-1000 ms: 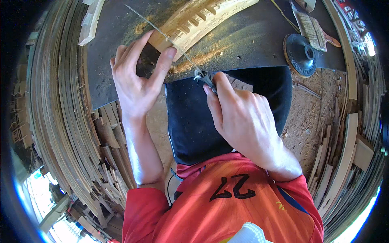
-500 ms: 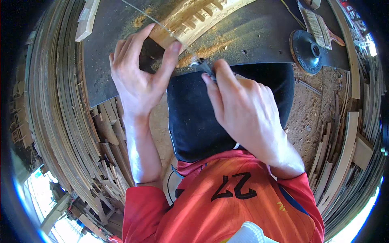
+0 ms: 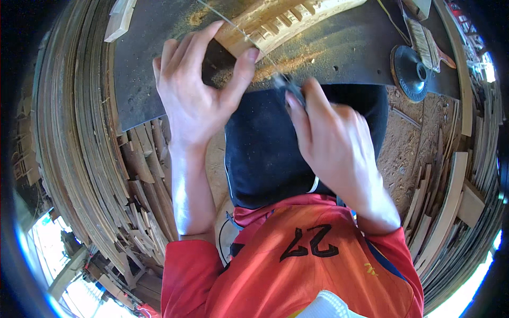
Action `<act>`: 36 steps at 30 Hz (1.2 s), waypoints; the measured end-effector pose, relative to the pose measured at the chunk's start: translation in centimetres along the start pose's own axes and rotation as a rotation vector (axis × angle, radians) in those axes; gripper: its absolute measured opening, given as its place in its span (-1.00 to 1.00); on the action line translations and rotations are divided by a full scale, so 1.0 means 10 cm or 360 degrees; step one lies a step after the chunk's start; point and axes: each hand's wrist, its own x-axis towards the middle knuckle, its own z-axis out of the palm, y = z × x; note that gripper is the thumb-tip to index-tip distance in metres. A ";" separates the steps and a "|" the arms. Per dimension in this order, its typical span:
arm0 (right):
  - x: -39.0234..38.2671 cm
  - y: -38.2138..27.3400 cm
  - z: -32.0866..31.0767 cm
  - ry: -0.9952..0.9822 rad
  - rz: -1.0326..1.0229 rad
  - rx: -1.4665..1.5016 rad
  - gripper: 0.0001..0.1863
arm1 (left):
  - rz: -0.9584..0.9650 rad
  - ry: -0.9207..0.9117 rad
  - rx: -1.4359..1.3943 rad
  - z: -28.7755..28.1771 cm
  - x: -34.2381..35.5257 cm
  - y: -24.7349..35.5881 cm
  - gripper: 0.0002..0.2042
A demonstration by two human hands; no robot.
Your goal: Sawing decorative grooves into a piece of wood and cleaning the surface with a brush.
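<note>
A curved, light wooden piece (image 3: 286, 24) with a row of small notches lies on the dark, sawdust-strewn bench (image 3: 344, 58) at the top of the head view. My left hand (image 3: 199, 95) grips its near left end, thumb at the corner and fingertips on the side. My right hand (image 3: 334, 138) is closed round the dark handle of a thin saw (image 3: 233, 25), slightly blurred, at the bench's front edge. The blade runs diagonally up to the left across the wood's end, between my left thumb and forefinger. Part of the handle is hidden in my fingers.
A wide brush (image 3: 424, 47) and a round black disc-shaped pad (image 3: 405, 74) sit at the bench's right. A short wooden block (image 3: 117, 21) is at the upper left. Stacked boards and offcuts (image 3: 90, 159) line both sides. A dark padded surface (image 3: 265, 159) lies below the bench edge.
My right hand and the saw have moved forward, away from my body. My left hand and the wood have shifted slightly right and up in the view, still in contact.
</note>
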 end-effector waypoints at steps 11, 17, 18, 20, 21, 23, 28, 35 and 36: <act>-0.02 -0.05 -0.01 -0.0184 0.0096 0.0046 -0.81 | 0.0048 0.0016 -0.0002 0.00 0.01 -0.06 -0.52; -0.72 0.26 -0.13 -0.0155 0.0189 0.0062 -0.78 | 0.0002 -0.0054 0.0017 -0.06 0.01 0.02 -0.53; -0.85 0.29 -0.20 -0.0166 0.0172 0.0053 -0.78 | 0.0025 -0.0077 0.0011 -0.06 0.02 0.01 -0.53; -1.02 0.37 -0.33 -0.0272 0.0351 0.0329 -0.82 | 0.0036 -0.0084 0.0003 -0.06 0.02 0.01 -0.52; -1.03 0.43 -0.36 -0.0277 0.0340 0.0313 -0.82 | 0.0002 -0.0073 -0.0043 -0.05 0.02 0.01 -0.52; -1.03 0.53 -0.43 -0.0250 0.0607 0.0562 -0.84 | -0.0027 -0.0053 -0.0098 -0.04 0.02 0.02 -0.52; -0.37 0.34 -0.29 -0.0018 0.0075 0.0632 -0.81 | -0.0009 0.0046 -0.0120 0.01 0.01 -0.02 -0.47; 0.11 0.18 -0.15 -0.0032 -0.0145 0.0343 -0.72 | -0.0114 0.0031 -0.0184 -0.02 0.03 0.11 -0.48; 0.13 0.14 -0.16 -0.0039 -0.0150 0.0341 -0.72 | -0.0099 0.0025 -0.0190 -0.02 0.04 0.11 -0.48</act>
